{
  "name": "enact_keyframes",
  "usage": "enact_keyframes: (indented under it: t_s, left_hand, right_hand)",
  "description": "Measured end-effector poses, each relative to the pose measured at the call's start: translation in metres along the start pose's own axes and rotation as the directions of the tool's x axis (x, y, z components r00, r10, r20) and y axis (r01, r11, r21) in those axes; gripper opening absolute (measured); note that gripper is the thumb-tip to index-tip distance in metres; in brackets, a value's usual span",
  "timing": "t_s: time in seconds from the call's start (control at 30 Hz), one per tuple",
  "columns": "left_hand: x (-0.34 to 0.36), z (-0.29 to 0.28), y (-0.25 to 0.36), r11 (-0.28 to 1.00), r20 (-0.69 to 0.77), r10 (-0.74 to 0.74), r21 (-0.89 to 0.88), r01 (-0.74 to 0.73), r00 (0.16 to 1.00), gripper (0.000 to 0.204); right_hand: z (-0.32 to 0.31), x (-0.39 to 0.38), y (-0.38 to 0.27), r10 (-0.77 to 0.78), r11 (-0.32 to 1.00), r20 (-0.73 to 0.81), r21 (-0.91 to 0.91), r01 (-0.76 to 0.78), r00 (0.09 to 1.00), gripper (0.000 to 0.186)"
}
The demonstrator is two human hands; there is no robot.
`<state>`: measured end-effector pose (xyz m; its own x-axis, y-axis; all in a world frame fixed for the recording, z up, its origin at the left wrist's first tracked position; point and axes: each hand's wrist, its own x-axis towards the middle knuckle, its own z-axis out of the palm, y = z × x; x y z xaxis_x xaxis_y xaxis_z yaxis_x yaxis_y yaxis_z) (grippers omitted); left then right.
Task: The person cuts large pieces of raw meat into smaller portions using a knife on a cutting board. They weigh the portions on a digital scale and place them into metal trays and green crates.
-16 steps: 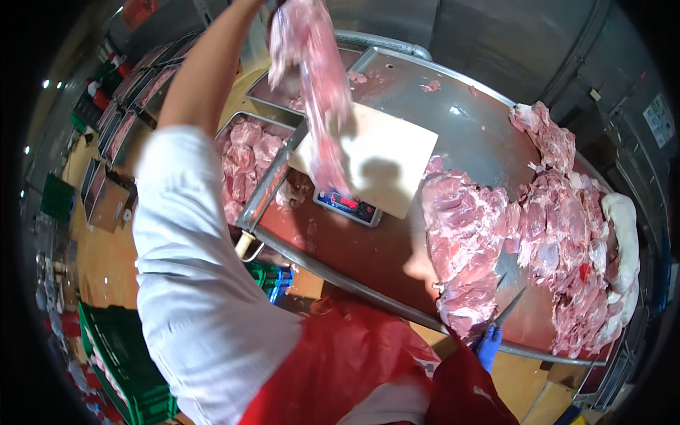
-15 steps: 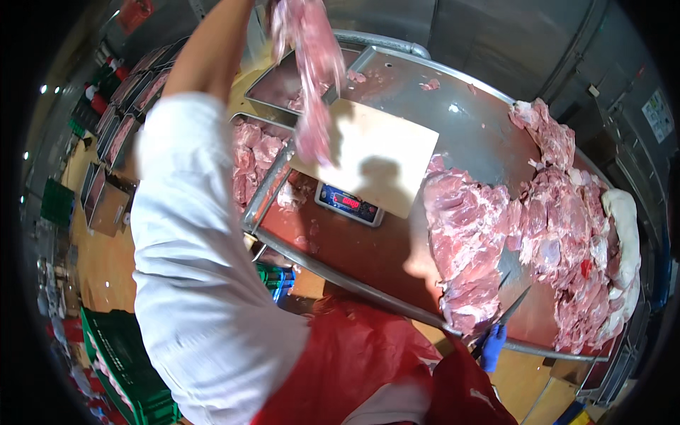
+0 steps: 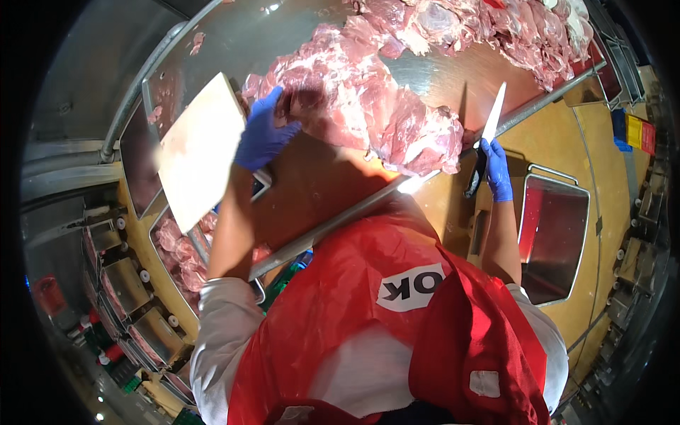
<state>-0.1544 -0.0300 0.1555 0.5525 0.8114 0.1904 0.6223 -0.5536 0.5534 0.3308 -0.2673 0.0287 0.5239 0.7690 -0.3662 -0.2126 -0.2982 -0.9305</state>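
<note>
My left hand point(image 3: 261, 131), in a blue glove, is beside the near slab of pink meat point(image 3: 333, 85) and the right edge of a white cutting board point(image 3: 200, 149), its fingers apart and nothing seen held in them. A scale point(image 3: 258, 183) is partly hidden beside that hand. My right hand point(image 3: 496, 166), also gloved, grips a black-handled knife point(image 3: 494, 113) with the blade pointing away from me, just right of the slab at the table's front rail.
More meat point(image 3: 439, 25) lies along the far side of the steel table point(image 3: 177, 85). A tray of cut pieces point(image 3: 177, 248) stands at left, an empty deep bin point(image 3: 552, 237) below at right, stacked trays point(image 3: 127, 283) at lower left, coloured crates point(image 3: 634, 134) at far right.
My left arm has come down from high up; the long piece of meat it held is out of that hand. The view has swung round, and my right hand and knife now show more fully.
</note>
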Motion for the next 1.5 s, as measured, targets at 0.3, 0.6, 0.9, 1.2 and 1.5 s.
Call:
enact_keyframes:
  t_s: [0.3, 0.6, 0.9, 1.2, 1.5]
  left_hand:
    - [0.037, 0.113, -0.043, 0.932, -0.247, -0.292, 0.145, 0.333, 0.924, 0.111]
    - [0.049, 0.101, -0.057, 0.998, -0.331, -0.062, -0.007, 0.063, 0.941, 0.085]
    - [-0.142, 0.181, 0.055, 0.342, 0.092, -0.582, -0.873, 0.346, 0.808, 0.105]
    - [-0.011, 0.169, 0.050, 0.886, -0.553, -0.412, -0.430, 0.176, 0.724, 0.099]
    - [0.117, 0.121, -0.037, 0.665, -0.352, -0.746, -0.358, 0.656, 0.565, 0.095]
  right_hand:
    - [0.022, 0.049, -0.027, 0.307, 0.919, 0.483, 0.073, -0.386, 0.820, 0.025]
    - [0.086, -0.027, -0.042, 0.316, 0.851, 0.600, 0.164, -0.499, 0.736, 0.020]
    - [0.310, 0.050, -0.111, -0.034, 0.785, 0.715, 0.452, -0.424, 0.698, 0.020]
    - [0.273, 0.153, -0.104, 0.146, 0.989, 0.696, -0.108, -0.098, 0.703, 0.023]
    - [0.253, 0.177, -0.072, 0.140, 0.990, 0.741, -0.109, -0.088, 0.657, 0.022]
